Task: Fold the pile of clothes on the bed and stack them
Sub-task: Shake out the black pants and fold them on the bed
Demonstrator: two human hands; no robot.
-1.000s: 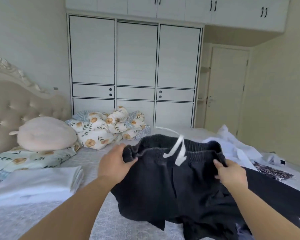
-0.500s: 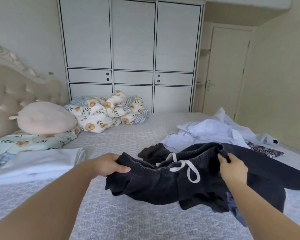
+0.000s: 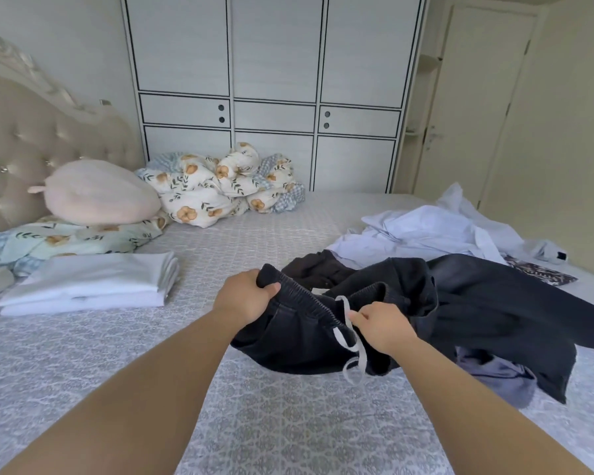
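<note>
Dark trousers (image 3: 460, 310), no readable label, waistband gripped by left hand (image 3: 246, 298) and right hand (image 3: 379, 325).

Two bare forearms reaching in from the lower edge, no sleeves in view, left hand (image 3: 244, 298) and right hand (image 3: 381, 325) bare — no rings, watch or gloves.

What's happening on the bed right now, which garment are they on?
A person is working on a pair of dark drawstring trousers. The left hand grips one end of the elastic waistband, and the right hand pinches the waistband by the white drawstring. The trousers are not folded yet. A folded white stack sits to the left on the bed; a crumpled white shirt waits behind.
</note>
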